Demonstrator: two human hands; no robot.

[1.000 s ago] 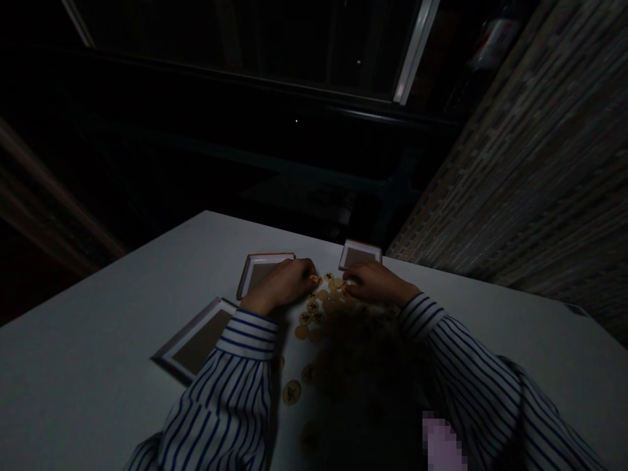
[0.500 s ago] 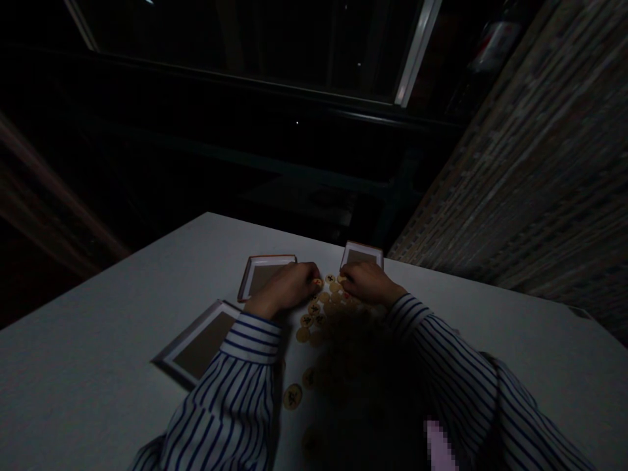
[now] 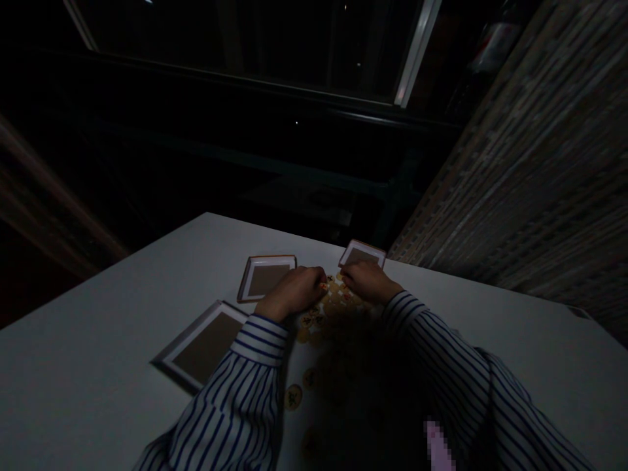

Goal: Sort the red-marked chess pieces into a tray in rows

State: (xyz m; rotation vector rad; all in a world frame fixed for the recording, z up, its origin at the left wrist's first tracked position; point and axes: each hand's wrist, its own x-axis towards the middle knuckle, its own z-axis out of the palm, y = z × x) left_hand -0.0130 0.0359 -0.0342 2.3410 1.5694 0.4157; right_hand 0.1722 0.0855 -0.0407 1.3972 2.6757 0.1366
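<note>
Dimly lit, apparently a home: white table (image 3: 98, 340) lies beneath left hand (image 3: 296, 292) and right hand (image 3: 367, 281), textured curtain (image 3: 534, 157) hangs to their right, window frame (image 3: 415, 55) stands beyond.

Chinese chess pieces (image 3: 293, 397) of wood look, smooth matt desk (image 3: 112, 333), woven cloth sleeves (image 3: 228, 412), shiny metallic window frame (image 3: 416, 55), rough stringy curtain (image 3: 534, 150)

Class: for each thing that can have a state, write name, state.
Left hand: curled, at the discs
Right hand: curled, at the discs
Discs: loose, some marked, some plain
Left tray: open side up
Near tray: open side up
Right tray: open side up
Sleeves: not rolled up
Bottle: too dark to tell
</note>
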